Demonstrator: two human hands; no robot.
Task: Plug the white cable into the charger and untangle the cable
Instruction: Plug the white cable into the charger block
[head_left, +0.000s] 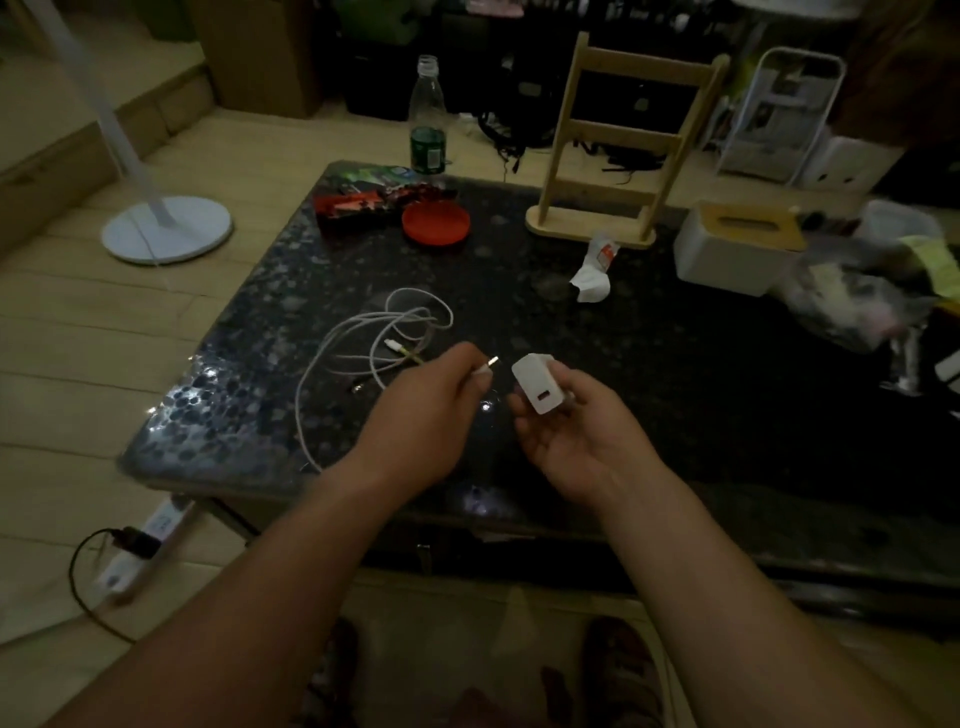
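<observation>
We were at the plugging-in step: our left hand (441, 410) pinched the metal-tipped plug (488, 365) of the thin white charging cable (332, 343) between thumb and fingertips, and our right hand (566, 431) gripped the small white plastic block charger (537, 383), its port turned towards us. Plug and charger were near each other above the dark speckled stone table (675, 389) but not yet touching. The next move, we judged, called for lining the plug tip squarely with the port and pushing it home, perhaps after turning the charger's port to face the plug. We counted one cable, one charger and two hands. The rest of the cable lay on the table in several overlapping loops, still tangled, with its other plug (390, 344) inside them.
</observation>
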